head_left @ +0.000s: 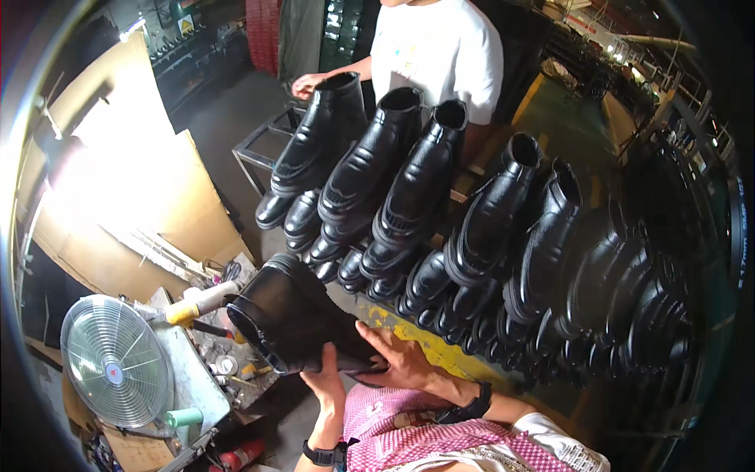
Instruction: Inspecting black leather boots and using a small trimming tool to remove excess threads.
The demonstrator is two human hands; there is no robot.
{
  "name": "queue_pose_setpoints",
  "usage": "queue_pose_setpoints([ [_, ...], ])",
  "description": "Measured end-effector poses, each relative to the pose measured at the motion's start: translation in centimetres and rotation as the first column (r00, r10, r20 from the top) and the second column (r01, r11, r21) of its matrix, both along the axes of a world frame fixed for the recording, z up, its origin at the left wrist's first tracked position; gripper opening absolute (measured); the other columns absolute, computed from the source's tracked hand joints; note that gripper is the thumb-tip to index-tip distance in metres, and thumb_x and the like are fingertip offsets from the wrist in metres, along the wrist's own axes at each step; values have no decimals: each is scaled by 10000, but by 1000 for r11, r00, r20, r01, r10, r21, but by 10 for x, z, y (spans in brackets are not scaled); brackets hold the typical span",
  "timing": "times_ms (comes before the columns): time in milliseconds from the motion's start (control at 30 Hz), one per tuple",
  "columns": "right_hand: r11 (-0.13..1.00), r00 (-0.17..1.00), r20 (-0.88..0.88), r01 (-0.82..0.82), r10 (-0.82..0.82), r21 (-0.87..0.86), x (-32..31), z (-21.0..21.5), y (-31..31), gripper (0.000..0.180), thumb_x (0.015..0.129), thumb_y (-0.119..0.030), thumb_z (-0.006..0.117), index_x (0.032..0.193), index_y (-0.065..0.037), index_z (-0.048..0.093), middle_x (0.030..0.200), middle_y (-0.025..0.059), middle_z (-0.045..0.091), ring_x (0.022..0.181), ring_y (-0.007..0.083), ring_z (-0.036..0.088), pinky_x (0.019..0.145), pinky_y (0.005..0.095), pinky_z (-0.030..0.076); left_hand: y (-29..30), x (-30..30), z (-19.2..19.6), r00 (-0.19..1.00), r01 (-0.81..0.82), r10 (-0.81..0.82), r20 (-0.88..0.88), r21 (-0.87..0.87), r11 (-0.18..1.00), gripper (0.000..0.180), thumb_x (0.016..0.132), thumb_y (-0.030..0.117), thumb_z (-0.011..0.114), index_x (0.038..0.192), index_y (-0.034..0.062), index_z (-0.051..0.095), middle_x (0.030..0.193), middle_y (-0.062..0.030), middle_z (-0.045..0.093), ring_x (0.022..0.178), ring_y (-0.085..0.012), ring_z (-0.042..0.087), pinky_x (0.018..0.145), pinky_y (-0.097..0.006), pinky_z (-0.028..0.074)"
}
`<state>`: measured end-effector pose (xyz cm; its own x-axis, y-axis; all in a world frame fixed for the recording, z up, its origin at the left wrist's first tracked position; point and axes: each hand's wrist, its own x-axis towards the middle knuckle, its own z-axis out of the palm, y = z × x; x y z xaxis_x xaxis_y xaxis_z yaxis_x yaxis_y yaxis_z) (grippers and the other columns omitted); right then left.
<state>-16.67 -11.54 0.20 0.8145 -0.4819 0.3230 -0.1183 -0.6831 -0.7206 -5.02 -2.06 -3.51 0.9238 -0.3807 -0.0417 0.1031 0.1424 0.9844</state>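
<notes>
A black leather ankle boot (287, 315) is held in front of my body, tilted, with its opening toward the left. My left hand (324, 381) grips it from below, the thumb up against the leather and the other fingers mostly hidden behind the boot. At the boot's right end, my right hand (403, 360) is closed round it, the index finger lying along the leather. Just beyond stand rows of similar black boots (421, 177), stacked on a rack that stretches to the right.
A round fan (116, 362) stands at the left beside a cluttered worktable (200, 393) with a green spool (183, 417). A yellow-banded cylindrical tool (185, 312) lies near the boot. Cardboard panels (200, 204) surround a bright lamp. Across the rack stands a person in a white shirt (440, 55).
</notes>
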Motion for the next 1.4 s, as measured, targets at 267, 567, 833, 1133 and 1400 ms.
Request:
queue_pose_setpoints([
  [267, 911, 968, 118, -247, 220, 329, 4, -5, -4, 653, 754, -241, 697, 1291, -24, 394, 1231, 209, 483, 1077, 303, 534, 891, 344, 440, 0, 83, 23, 913, -334, 286, -292, -128, 934, 339, 811, 111, 593, 1123, 5, 513, 1084, -94, 549, 970, -206, 536, 830, -339, 451],
  [567, 661, 942, -308, 315, -132, 681, -42, -67, -19, 427, 791, -225, 656, 1170, -61, 546, 935, 17, 650, 614, 42, 478, 573, 205, 417, -69, 244, 90, 901, 39, -124, 416, 208, 977, 335, 798, 176, 627, 1049, -38, 565, 950, -101, 604, 848, -200, 546, 779, -316, 423],
  [833, 744, 902, -367, 403, -226, 532, -62, -111, -14, 430, 802, -289, 635, 1152, -52, 553, 887, 73, 654, 735, 131, 590, 686, 269, 469, -177, 458, 47, 231, -91, -361, 904, 389, 917, 373, 824, 157, 603, 1177, 63, 530, 1242, -198, 402, 1101, -291, 450, 946, -340, 346],
  [1133, 753, 857, -435, 474, -275, 457, -62, -125, -20, 502, 804, -427, 593, 1148, -64, 556, 949, 73, 646, 849, 202, 615, 758, 313, 470, -324, 381, 104, 545, 172, -542, 640, 547, 819, 572, 815, 194, 609, 1296, 10, 360, 1315, -204, 374, 1200, -304, 390, 995, -381, 315],
  [1400, 667, 860, -374, 507, -347, 546, -66, -148, -23, 532, 806, -422, 599, 1168, -37, 536, 967, 120, 646, 865, 222, 625, 741, 302, 466, -317, 252, 145, 340, 496, -536, 772, 338, 800, 733, 825, 192, 605, 1391, 60, 159, 1407, -194, 243, 1306, -304, 239, 1065, -371, 190],
])
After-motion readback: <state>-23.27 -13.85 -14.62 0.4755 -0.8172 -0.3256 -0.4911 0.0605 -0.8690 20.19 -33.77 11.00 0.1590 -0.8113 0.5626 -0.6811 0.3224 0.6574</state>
